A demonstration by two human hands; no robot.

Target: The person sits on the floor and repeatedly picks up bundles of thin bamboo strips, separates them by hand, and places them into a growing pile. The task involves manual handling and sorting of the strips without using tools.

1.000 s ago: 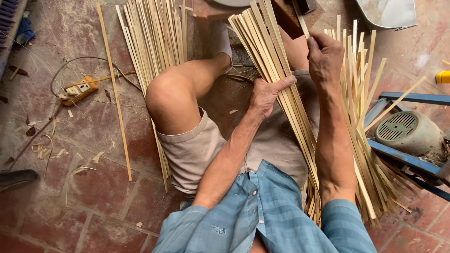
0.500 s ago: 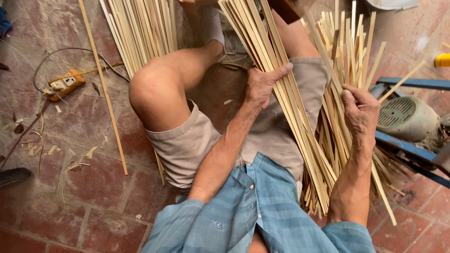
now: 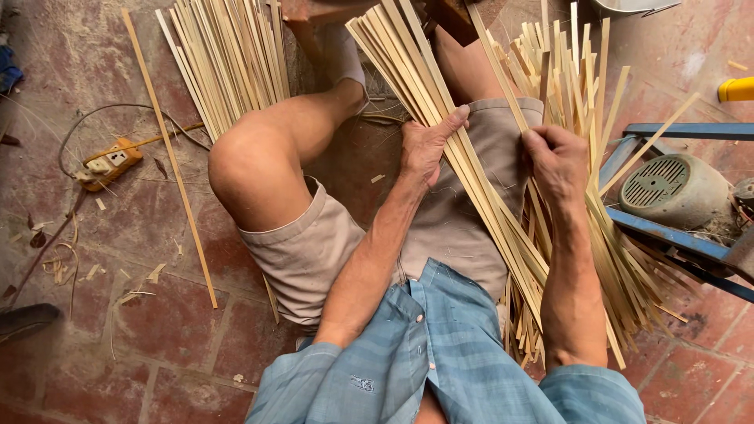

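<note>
The bundle of bamboo strips (image 3: pixel 440 102) lay slantwise across the person's right thigh, its upper end fanned out toward the top of the view and its lower end running down past the hip to the brick floor (image 3: pixel 102 345). The left hand (image 3: pixel 428 145) was closed on the bundle at mid-length — thumb raised along one edge of the strips, fingers curled round the underside, forearm reaching forward across the lap. The right hand (image 3: pixel 556 161) sat just to the right of the bundle, knuckles up, fingers bent and pinched on a few strips in the looser pile of strips (image 3: pixel 585 94) standing beside the thigh; the right forearm ran nearly straight up the view, wrist slightly flexed. Exactly how many strips it held could not be told.

The left knee (image 3: pixel 251 165) was raised and bent outward. A second heap of strips (image 3: pixel 224 55) lay on the floor beyond the knee, with one single long strip (image 3: pixel 169 157) apart to its left. Farther left — an orange socket block (image 3: pixel 106 163) with cable. To the right, a grey motor (image 3: pixel 674 191) on a blue frame (image 3: pixel 683 129).
</note>
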